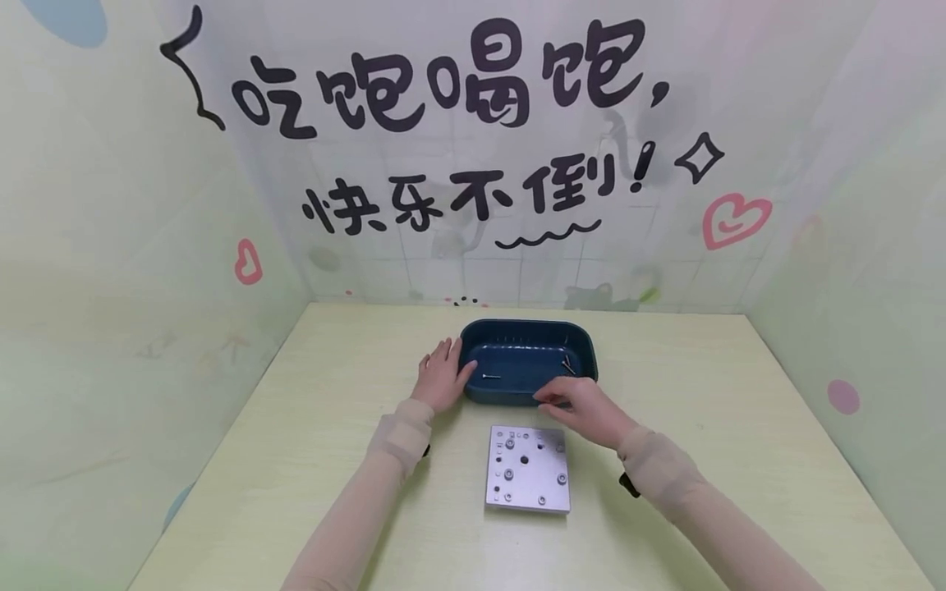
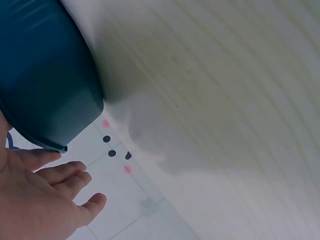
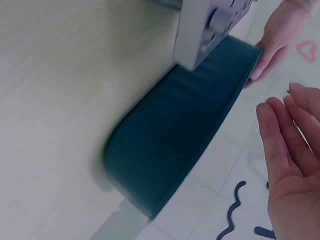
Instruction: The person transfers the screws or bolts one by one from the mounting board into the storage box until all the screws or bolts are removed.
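Observation:
A dark blue plastic tray (image 1: 528, 396) stands on the table, with a screw (image 1: 491, 377) lying at the left inside it and a couple more screws (image 1: 567, 364) at the right. My left hand (image 1: 441, 379) holds the tray's left end, thumb over the rim and the other fingers loosely spread outside. Just above the front rim, my right hand (image 1: 580, 402) pinches a tiny dark piece, seemingly a screw (image 3: 288, 92), mostly hidden by the fingertips. Nearer to me lies a square metal plate (image 1: 534, 484) with holes and several socket-head screws standing in it.
The pale wooden table (image 1: 318, 460) is enclosed by printed walls at the back and both sides. The plate sits in front of the tray, between my forearms. A dark wrist strap (image 1: 630, 485) shows under the right sleeve.

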`<state>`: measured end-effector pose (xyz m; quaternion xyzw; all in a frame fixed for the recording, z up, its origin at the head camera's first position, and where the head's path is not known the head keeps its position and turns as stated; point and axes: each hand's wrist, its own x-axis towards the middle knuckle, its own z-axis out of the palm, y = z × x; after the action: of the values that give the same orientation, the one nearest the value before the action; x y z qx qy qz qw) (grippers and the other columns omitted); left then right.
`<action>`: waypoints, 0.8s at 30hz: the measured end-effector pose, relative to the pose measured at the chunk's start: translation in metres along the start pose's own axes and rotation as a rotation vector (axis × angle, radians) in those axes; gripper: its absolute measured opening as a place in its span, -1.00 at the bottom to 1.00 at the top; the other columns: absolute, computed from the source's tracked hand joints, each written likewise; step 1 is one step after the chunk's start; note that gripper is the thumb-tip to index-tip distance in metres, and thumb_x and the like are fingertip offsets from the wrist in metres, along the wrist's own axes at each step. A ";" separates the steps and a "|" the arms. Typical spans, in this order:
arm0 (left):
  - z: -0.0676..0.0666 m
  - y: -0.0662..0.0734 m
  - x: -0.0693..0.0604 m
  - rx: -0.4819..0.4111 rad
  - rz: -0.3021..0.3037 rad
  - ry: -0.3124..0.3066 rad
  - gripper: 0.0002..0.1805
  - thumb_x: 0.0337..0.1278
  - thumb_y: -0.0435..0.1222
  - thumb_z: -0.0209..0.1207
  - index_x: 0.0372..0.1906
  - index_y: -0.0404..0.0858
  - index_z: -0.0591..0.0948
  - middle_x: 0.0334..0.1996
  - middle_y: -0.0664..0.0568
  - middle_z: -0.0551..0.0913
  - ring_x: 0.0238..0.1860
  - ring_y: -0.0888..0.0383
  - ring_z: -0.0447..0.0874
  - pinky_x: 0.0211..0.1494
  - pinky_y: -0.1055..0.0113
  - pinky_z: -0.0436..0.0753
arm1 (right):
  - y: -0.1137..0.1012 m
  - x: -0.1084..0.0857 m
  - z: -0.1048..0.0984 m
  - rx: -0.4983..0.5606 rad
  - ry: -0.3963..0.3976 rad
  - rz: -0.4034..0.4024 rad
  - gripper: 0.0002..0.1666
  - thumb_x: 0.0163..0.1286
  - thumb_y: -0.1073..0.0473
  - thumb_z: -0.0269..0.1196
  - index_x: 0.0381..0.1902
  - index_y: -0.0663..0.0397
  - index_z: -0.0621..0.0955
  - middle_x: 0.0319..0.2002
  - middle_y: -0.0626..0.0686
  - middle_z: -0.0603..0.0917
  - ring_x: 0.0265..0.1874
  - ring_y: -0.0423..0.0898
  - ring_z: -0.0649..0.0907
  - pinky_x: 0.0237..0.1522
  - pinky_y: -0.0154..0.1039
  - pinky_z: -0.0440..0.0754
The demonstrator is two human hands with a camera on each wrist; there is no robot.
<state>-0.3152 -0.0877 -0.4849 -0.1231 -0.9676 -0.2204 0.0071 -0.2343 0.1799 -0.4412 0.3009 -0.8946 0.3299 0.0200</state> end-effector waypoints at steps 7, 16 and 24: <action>-0.005 0.002 0.003 0.009 0.002 0.004 -0.27 0.53 0.04 -0.13 0.54 -0.34 0.11 0.52 -0.31 0.10 0.56 -0.19 -0.01 0.54 -0.18 0.04 | -0.017 -0.013 0.001 -0.021 -0.108 -0.114 -0.81 0.31 0.29 0.34 -0.11 0.13 0.73 -0.17 -0.01 0.75 -0.20 -0.19 0.69 -0.11 -0.27 0.70; -0.001 -0.001 0.000 -0.046 0.037 0.034 -0.25 0.52 0.08 -0.17 0.51 -0.38 0.14 0.49 -0.37 0.15 0.54 -0.22 0.02 0.51 -0.23 0.05 | -0.029 -0.026 0.014 -0.012 -0.244 -0.222 -0.83 0.31 0.27 0.34 -0.14 0.12 0.74 -0.18 -0.04 0.76 -0.17 -0.21 0.70 -0.07 -0.36 0.66; -0.002 0.002 -0.002 -0.018 0.011 0.004 -0.27 0.51 0.03 -0.10 0.52 -0.36 0.13 0.51 -0.34 0.12 0.56 -0.19 0.00 0.53 -0.20 0.04 | -0.046 -0.027 0.027 -0.046 -0.326 -0.321 -0.84 0.30 0.25 0.35 -0.16 0.10 0.75 -0.23 -0.09 0.77 -0.19 -0.34 0.67 -0.03 -0.44 0.62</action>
<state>-0.3133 -0.0874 -0.4828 -0.1278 -0.9649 -0.2294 0.0093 -0.1825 0.1499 -0.4425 0.4883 -0.8338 0.2489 -0.0659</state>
